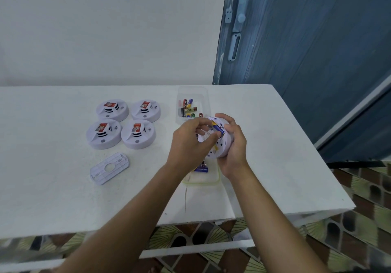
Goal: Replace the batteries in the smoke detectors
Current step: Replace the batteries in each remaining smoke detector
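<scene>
Nearest me, left hand (188, 143) pinches, I think, a blue battery (219, 129) in the opened smoke detector (223, 147), which the right hand (236, 148) grips from behind.

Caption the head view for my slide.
Right hand holds an opened smoke detector while left hand pinches a blue battery in its back; four other detectors sit on the white table.

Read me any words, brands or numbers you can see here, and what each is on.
"EVEREADY", faintly, on a gold battery in the far tray.
Red stickers on the four detectors: too blurred.
Blue battery in the held detector: too blurred.
Other batteries: too small.
</scene>
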A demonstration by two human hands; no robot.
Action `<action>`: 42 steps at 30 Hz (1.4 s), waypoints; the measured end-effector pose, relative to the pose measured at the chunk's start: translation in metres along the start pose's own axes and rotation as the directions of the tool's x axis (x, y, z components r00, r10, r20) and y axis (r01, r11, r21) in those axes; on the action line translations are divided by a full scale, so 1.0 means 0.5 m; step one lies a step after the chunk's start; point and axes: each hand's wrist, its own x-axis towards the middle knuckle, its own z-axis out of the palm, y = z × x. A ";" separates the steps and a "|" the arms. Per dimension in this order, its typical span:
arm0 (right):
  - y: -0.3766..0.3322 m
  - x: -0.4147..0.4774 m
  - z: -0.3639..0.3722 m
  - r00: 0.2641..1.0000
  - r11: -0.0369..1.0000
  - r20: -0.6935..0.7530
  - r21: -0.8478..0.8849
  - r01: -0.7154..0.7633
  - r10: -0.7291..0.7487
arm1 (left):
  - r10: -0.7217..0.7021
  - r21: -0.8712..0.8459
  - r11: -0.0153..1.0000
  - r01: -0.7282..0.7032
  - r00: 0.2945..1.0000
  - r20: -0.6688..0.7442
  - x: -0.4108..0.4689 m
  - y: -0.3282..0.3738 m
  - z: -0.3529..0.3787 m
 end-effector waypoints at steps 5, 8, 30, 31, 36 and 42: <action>-0.001 -0.002 -0.001 0.999 0.997 -0.010 -0.072 0.040 -0.041 | -0.032 -0.043 0.999 0.033 0.999 0.006 -0.001 0.003 0.004; -0.002 -0.003 0.002 0.998 0.993 0.000 -0.107 0.059 -0.059 | -0.064 -0.074 0.995 0.065 0.998 0.016 0.003 0.006 0.002; 0.005 0.001 0.006 0.996 0.987 0.025 -0.139 0.086 -0.083 | -0.167 -0.274 0.935 0.226 0.961 0.222 0.031 -0.004 -0.016; 0.006 0.001 0.005 0.996 0.985 0.027 -0.147 0.086 -0.083 | -0.164 -0.273 0.936 0.224 0.960 0.227 0.031 -0.005 -0.017; 0.009 0.005 0.004 0.996 0.981 0.029 -0.171 0.091 -0.087 | -0.163 -0.301 0.926 0.229 0.960 0.229 0.031 -0.010 -0.018; 0.008 0.006 0.001 0.994 0.977 0.043 -0.183 0.105 -0.099 | -0.176 -0.388 0.886 0.253 0.959 0.224 0.027 -0.008 -0.018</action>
